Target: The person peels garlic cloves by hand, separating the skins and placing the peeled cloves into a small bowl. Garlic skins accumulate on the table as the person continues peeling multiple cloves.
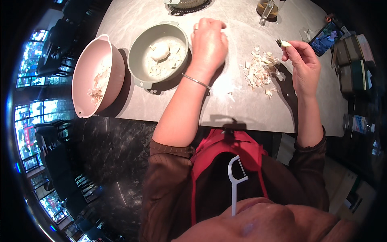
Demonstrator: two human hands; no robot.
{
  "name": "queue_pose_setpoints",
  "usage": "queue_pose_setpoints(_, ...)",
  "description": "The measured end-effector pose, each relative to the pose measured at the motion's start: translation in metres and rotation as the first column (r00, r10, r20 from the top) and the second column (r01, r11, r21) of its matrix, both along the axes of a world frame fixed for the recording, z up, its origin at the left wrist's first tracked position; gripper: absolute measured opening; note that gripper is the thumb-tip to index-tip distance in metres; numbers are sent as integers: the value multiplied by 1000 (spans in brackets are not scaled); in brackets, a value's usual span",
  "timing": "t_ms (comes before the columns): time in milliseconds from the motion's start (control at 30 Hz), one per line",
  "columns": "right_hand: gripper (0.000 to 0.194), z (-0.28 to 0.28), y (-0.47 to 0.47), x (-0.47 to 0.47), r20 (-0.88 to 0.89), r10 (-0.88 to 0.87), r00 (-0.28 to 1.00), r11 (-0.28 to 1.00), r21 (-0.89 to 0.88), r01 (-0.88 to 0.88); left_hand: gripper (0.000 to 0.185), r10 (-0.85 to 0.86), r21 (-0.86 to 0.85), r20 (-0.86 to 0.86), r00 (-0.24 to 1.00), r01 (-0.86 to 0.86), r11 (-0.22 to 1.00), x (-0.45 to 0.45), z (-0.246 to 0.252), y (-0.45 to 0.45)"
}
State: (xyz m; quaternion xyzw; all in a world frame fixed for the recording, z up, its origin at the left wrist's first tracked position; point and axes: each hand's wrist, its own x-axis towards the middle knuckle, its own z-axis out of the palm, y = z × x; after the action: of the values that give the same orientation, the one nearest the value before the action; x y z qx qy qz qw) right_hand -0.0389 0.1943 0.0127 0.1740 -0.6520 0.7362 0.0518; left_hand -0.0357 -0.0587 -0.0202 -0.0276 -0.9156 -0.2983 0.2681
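Observation:
My left hand (209,42) is above the table just right of a grey-green bowl (137,65). Its fingers curl away from me, so what they may hold is hidden. In the bowl are a whole garlic bulb (160,51) and several pale garlic pieces (177,53). My right hand (304,65), raised at the right, pinches a pale garlic clove (285,44) between thumb and fingers. A small dark item (278,42) shows at the clove's far end; I cannot tell what it is. Below and left of that hand lies a pile of garlic skins (260,69).
A pink bowl (118,72) at the left holds garlic skins. At the back are another container (190,3) and a glass mug (267,10) of brown liquid. A lit phone (328,37) leans near boxes (352,63) at right, with a plastic bottle (359,124) nearby. A floss pick (234,187) hangs below my face.

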Motion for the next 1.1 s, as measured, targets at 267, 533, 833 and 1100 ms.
queue_pose_setpoints(267,14,-6,0,-1,51,6,999,1000,28,-7,14,81,-114,178,981,-61,992,-8,-13,-15)
queue_pose_setpoints(533,14,23,-40,4,171,209,963,957,166,-237,16,-72,-21,210,975,78,997,0,-7,-8)
queue_pose_setpoints(833,19,66,-169,-107,-151,279,948,885,425,-192,21,-118,137,313,942,78,988,-2,-3,-4)
queue_pose_setpoints(1100,22,86,-199,-125,-47,317,947,841,476,-257,21,-42,-36,342,939,58,998,3,11,-3)
